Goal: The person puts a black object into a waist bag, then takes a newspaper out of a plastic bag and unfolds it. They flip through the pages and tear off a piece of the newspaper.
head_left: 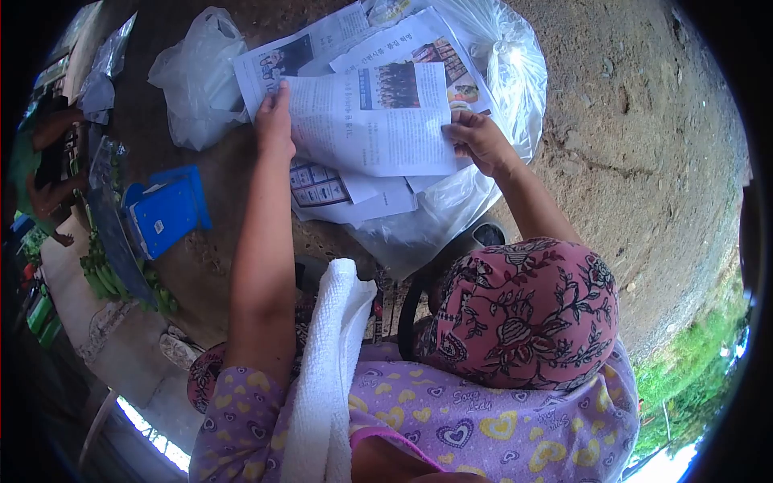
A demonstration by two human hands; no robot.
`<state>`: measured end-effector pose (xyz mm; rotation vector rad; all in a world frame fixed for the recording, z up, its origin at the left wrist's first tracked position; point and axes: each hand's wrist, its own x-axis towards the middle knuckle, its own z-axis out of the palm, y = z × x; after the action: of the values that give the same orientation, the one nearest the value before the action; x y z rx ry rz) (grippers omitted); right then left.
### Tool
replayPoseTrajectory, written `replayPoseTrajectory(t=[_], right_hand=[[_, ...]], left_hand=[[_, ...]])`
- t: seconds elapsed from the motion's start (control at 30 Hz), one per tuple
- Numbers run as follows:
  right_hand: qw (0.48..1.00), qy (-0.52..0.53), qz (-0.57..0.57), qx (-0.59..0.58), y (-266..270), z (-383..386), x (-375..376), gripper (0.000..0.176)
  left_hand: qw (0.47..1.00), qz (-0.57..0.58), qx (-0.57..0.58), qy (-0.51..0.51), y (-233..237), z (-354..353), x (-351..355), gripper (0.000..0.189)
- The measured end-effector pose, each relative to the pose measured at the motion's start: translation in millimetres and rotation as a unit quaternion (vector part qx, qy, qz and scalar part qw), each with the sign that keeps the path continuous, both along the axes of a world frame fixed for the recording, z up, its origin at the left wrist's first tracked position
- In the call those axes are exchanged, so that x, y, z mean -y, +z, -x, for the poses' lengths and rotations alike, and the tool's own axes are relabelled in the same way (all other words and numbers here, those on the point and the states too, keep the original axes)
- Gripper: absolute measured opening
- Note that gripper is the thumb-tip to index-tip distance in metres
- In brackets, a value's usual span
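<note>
A printed newspaper sheet [338, 113] with a group photo is stretched between my two hands. My left hand [275, 125] grips its left edge, with some of the fingers hidden. At the right edge, my right hand [477, 138] pinches the sheet between thumb and fingers. Beneath it lie several other loose newspaper sheets [318, 36], overlapping and turned different ways. They rest on a large clear plastic bag [519, 88], whose contents I cannot make out.
A whitish plastic bag [189, 72] lies on the dirt ground [628, 169] to the left. Further left are a blue device like a weighing scale [167, 217] and green bananas [101, 278]. Another person [44, 157] is at the far left. A white towel [326, 354] hangs over my front.
</note>
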<state>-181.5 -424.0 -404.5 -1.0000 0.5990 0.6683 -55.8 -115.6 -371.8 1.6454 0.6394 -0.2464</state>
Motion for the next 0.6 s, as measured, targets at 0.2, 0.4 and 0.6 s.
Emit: replayPoseTrajectory(t=[0.2, 0.4, 0.6], right_hand=[[0.984, -0.172, -0.038, 0.000, 1, -11, 10, 0.016], [0.982, -0.180, -0.057, -0.027, 6, -15, 16, 0.014], [0.983, -0.181, 0.015, 0.041, 4, -15, 17, 0.011]], left_hand=[[0.957, 0.141, -0.177, -0.182, 15, 27, -29, 0.039], [0.942, 0.230, -0.187, -0.157, 16, 37, -30, 0.039], [0.960, 0.136, -0.185, -0.162, 24, 30, -23, 0.043]])
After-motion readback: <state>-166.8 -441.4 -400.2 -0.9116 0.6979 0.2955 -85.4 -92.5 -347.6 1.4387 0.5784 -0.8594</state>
